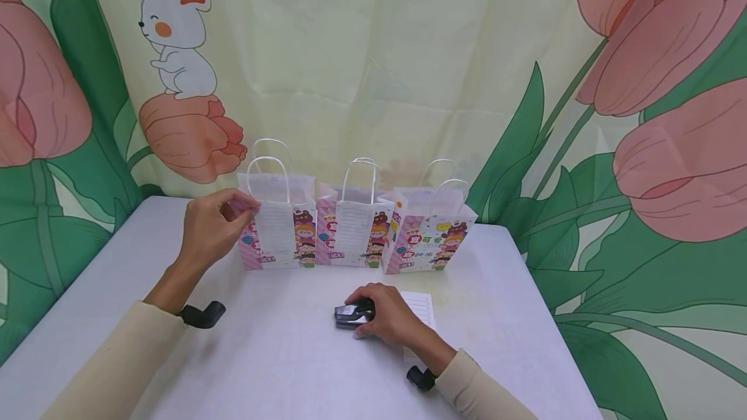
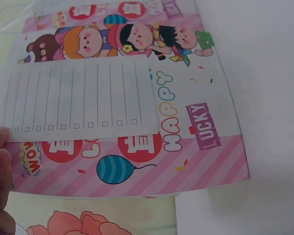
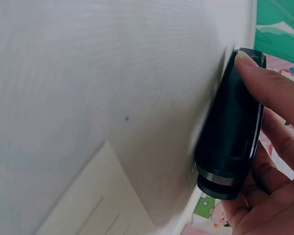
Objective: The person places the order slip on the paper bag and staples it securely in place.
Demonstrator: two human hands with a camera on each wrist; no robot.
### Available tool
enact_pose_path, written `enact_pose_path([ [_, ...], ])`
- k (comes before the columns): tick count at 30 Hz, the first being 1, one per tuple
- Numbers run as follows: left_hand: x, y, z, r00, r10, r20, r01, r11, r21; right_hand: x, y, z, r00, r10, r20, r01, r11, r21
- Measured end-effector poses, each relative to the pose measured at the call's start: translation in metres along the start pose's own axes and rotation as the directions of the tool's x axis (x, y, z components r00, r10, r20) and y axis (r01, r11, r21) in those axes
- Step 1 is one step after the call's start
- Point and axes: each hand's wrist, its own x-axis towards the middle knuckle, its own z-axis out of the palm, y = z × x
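held the left hand (image 1: 207, 229) forward and raised, with thumb (image 1: 239, 221) and forefinger (image 1: 239, 197) pinched at the tips. held the right hand (image 1: 393, 313) lower and nearer, with fingers (image 3: 269, 176) curled and right thumb (image 3: 274, 88) opposed. slanted the left forearm (image 1: 119, 358) in from bottom left, the right forearm (image 1: 481, 389) from bottom right.

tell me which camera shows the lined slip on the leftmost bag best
The left wrist view: it shows the lined slip close up, its checkboxes distinct, with the left hand at one edge. The head view shows it small, its lines faint. The right wrist view misses it, showing another slip on the table instead.
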Motion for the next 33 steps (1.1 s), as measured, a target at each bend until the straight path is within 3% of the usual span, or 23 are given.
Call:
enact_pose_path([
  [11, 0.000, 0.001, 0.000, 1.000, 0.002, 0.002, -0.002, 1.000, -0.003, 0.001, -0.002, 0.002, 1.000, -0.008, -0.006, 0.008, 0.999, -0.046],
  [33, 0.001, 0.002, 0.000, 1.000, -0.016, 0.010, 0.016, 1.000, 0.002, 0.008, -0.037, -0.012, 0.986, -0.089, -0.138, 0.104, 0.989, 0.108],
])
